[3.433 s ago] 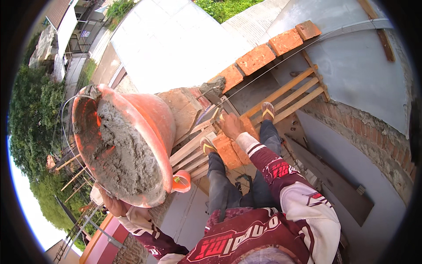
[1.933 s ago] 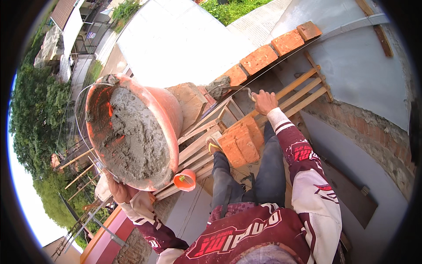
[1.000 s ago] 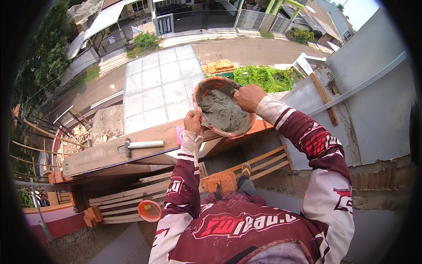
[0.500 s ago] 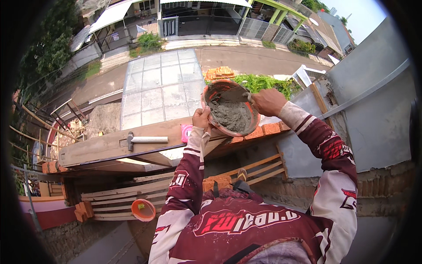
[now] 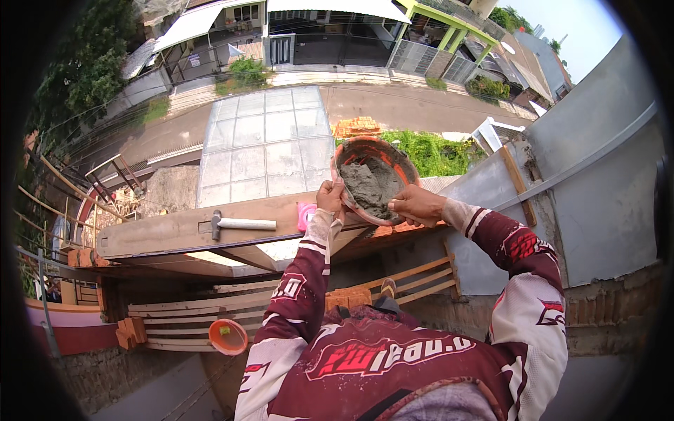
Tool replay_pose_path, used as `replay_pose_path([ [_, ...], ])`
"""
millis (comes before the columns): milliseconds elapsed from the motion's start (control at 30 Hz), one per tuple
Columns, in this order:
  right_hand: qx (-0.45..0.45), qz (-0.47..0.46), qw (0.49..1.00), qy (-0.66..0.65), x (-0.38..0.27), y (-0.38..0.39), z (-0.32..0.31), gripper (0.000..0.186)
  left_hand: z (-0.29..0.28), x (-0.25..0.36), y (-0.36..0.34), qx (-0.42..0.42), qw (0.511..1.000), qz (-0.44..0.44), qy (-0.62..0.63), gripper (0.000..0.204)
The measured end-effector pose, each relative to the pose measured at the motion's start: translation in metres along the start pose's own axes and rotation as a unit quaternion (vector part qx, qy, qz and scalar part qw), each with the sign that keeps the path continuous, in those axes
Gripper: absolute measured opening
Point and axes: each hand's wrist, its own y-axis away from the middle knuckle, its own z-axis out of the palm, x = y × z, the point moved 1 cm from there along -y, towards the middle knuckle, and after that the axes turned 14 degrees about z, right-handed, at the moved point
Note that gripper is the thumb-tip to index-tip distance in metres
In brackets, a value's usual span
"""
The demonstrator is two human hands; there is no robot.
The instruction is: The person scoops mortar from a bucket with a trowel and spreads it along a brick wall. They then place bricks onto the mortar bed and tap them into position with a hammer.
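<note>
My left hand (image 5: pixel 330 198) is closed on the near left rim of an orange bucket (image 5: pixel 405 170), which tilts so that its mouth faces me. Wet grey mortar (image 5: pixel 372 184) fills much of it and smears its inner wall. At the bucket's right side my right hand (image 5: pixel 419 205) is wrapped round the handle of a trowel. The blade is down in the mortar and hard to make out from it. Just left of my left hand lies a pink object (image 5: pixel 306 216), its kind unclear.
A hammer (image 5: pixel 242 224) with a pale handle lies on a wooden board (image 5: pixel 154 235). Below are wooden slats (image 5: pixel 182 325), stacked bricks (image 5: pixel 131 332) and a small orange bucket (image 5: pixel 228 337). Grey sheet panels (image 5: pixel 597 210) rise at right. Beyond the board, a glazed canopy (image 5: pixel 263 151) lies lower.
My right hand has come down and toward me, carrying the trowel blade from the bucket's far side into the mortar. The view has shifted slightly.
</note>
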Motion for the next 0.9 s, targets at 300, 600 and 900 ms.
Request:
replay_pose_path([
  [300,0.371,-0.154,0.843,0.359,0.012,0.029,-0.002,0.023,0.006,0.008,0.004,0.015,1.0,-0.022,0.014,0.025],
  [600,0.268,-0.031,0.889,0.37,-0.016,-0.018,-0.023,0.033,-0.018,-0.009,-0.014,-0.059,0.997,-0.041,0.015,0.02],
  [900,0.082,-0.043,0.99,0.105,-0.007,-0.032,0.012,0.036,-0.018,-0.019,-0.018,-0.042,0.998,-0.012,-0.038,0.021],
])
